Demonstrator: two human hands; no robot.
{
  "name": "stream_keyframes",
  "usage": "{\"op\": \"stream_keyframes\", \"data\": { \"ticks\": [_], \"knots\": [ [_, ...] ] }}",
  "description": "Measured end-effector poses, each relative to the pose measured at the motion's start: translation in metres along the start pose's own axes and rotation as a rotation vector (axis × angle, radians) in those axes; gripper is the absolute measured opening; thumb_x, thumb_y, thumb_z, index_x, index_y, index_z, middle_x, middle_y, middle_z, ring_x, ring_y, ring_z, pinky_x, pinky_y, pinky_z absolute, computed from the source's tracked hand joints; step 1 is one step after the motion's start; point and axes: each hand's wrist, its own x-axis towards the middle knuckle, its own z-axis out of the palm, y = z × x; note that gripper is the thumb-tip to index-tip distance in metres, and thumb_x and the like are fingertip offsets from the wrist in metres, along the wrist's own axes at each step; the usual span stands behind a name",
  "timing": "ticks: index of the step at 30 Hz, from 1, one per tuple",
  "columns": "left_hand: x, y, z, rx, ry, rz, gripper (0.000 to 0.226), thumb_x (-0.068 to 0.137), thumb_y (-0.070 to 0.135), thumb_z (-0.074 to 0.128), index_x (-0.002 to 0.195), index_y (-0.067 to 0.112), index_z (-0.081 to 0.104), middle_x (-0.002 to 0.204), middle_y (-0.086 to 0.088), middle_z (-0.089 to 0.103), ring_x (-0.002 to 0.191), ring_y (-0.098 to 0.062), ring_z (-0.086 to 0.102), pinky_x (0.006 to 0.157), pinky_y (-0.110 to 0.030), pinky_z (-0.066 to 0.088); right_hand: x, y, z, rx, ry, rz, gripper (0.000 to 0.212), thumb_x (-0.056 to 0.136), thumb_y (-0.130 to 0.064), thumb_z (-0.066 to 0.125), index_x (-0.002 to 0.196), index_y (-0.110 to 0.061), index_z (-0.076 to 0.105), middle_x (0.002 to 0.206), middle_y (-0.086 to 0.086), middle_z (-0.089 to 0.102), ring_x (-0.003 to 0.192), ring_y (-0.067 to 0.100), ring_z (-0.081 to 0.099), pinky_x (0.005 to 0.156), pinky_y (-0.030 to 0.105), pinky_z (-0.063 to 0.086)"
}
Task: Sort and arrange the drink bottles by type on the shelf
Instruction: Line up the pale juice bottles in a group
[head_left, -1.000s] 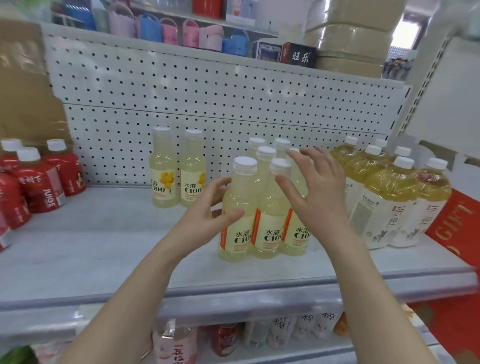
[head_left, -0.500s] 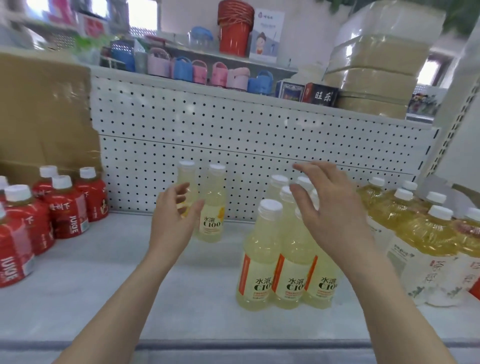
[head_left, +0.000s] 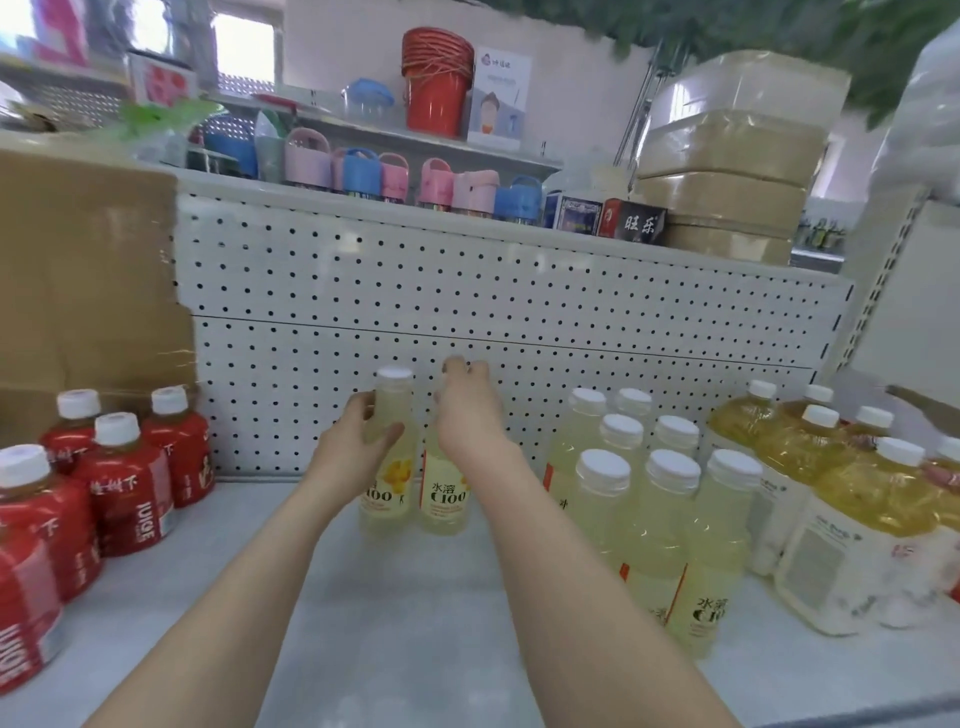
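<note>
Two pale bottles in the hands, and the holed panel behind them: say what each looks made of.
Pale bottles: probably clear glossy plastic; the drink shows through the walls. Holed panel: likely sheet metal painted matt white, given the even punched holes, though the look leaves it open.

Two upright pale-yellow bottles (head_left: 387, 499) side by side at shelf (head_left: 395, 613) rear

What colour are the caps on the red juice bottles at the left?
White caps on the red juice bottles, seen in the head view.
</note>
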Motion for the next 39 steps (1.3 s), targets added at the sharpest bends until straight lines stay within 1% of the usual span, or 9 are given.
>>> {"op": "stream_keyframes", "data": {
  "ticks": [8, 15, 18, 23, 27, 31, 33, 36, 39],
  "knots": [
    [-0.013, -0.009, -0.020, -0.175, -0.168, 0.032, 0.047, 0.097, 0.025, 0.061, 0.141, 0.023, 0.044, 0.141, 0.001, 0.053, 0.120, -0.023, 0.056, 0.098, -0.043, 0.050, -0.100, 0.024, -0.025, 0.177, 0.052, -0.162, 0.046, 0.107, -0.035, 0.049, 0.151, -0.027, 0.044, 0.137, 0.001, 0.047, 0.113, 0.021, 0.055, 0.082, 0.029, 0.037],
    [-0.024, 0.008, 0.015, -0.276, -0.317, 0.113, 0.033, 0.097, 0.024, 0.062, 0.128, 0.025, 0.052, 0.127, 0.003, 0.060, 0.114, -0.024, 0.062, 0.099, -0.051, 0.051, -0.171, 0.042, -0.015, 0.377, 0.380, -0.165, 0.044, 0.092, -0.041, 0.071, 0.134, -0.032, 0.059, 0.107, -0.017, 0.056, 0.075, -0.002, 0.047, 0.073, 0.019, 0.037],
    [-0.022, 0.023, 0.049, -0.279, -0.389, 0.175, 0.032, 0.097, 0.025, 0.062, 0.127, 0.026, 0.052, 0.127, 0.003, 0.060, 0.113, -0.023, 0.062, 0.096, -0.047, 0.053, -0.179, 0.060, -0.015, 0.444, 0.508, -0.062, 0.039, 0.088, -0.042, 0.076, 0.123, -0.031, 0.064, 0.098, -0.019, 0.061, 0.077, 0.001, 0.057, 0.067, 0.013, 0.041],
    [-0.014, 0.045, 0.097, -0.287, -0.407, 0.228, 0.044, 0.097, 0.022, 0.060, 0.139, 0.019, 0.049, 0.132, 0.002, 0.058, 0.114, -0.016, 0.058, 0.078, -0.017, 0.048, -0.185, 0.073, -0.018, 0.481, 0.576, -0.022, 0.039, 0.087, -0.041, 0.078, 0.123, -0.032, 0.068, 0.102, -0.018, 0.065, 0.083, 0.002, 0.059, 0.071, 0.014, 0.045],
    [-0.011, 0.037, 0.097, -0.282, -0.449, 0.225, 0.047, 0.095, 0.022, 0.065, 0.139, 0.023, 0.051, 0.136, 0.005, 0.058, 0.127, -0.016, 0.055, 0.104, -0.034, 0.046, -0.180, 0.071, -0.018, 0.430, 0.596, -0.037, 0.043, 0.086, -0.045, 0.077, 0.125, -0.029, 0.069, 0.105, -0.017, 0.065, 0.082, 0.001, 0.056, 0.077, 0.020, 0.049],
    [-0.032, 0.036, 0.056, -0.294, -0.371, 0.203, 0.031, 0.098, 0.042, 0.056, 0.127, 0.032, 0.060, 0.126, 0.004, 0.064, 0.118, -0.015, 0.060, 0.100, -0.037, 0.051, -0.173, 0.061, -0.016, 0.345, 0.599, -0.088, 0.044, 0.089, -0.048, 0.074, 0.127, -0.025, 0.069, 0.110, -0.008, 0.066, 0.082, 0.010, 0.060, 0.077, 0.032, 0.052],
    [-0.050, 0.035, 0.024, -0.346, -0.585, 0.223, 0.036, 0.099, 0.046, 0.046, 0.124, 0.027, 0.063, 0.123, 0.003, 0.068, 0.117, -0.014, 0.063, 0.098, -0.032, 0.053, -0.167, 0.058, -0.015, 0.303, 0.586, -0.124, 0.044, 0.092, -0.046, 0.072, 0.129, -0.023, 0.068, 0.113, -0.003, 0.065, 0.084, 0.015, 0.062, 0.078, 0.034, 0.051],
    [-0.083, 0.024, -0.001, -0.184, -0.923, 0.238, 0.041, 0.092, 0.027, 0.065, 0.131, 0.031, 0.054, 0.124, 0.014, 0.068, 0.117, -0.006, 0.063, 0.098, -0.027, 0.051, -0.156, 0.054, -0.009, 0.244, 0.553, -0.173, 0.044, 0.094, -0.044, 0.069, 0.130, -0.019, 0.068, 0.115, 0.003, 0.065, 0.089, 0.022, 0.064, 0.078, 0.035, 0.049],
    [-0.098, 0.009, 0.004, -0.113, -0.799, 0.184, 0.065, 0.081, 0.013, 0.080, 0.132, 0.037, 0.049, 0.121, 0.016, 0.068, 0.112, -0.005, 0.064, 0.100, -0.033, 0.052, -0.153, 0.059, -0.011, 0.164, 0.684, -0.274, 0.039, 0.096, -0.042, 0.065, 0.122, -0.014, 0.073, 0.109, 0.007, 0.068, 0.088, 0.027, 0.065, 0.078, 0.032, 0.048]
  ]
}}
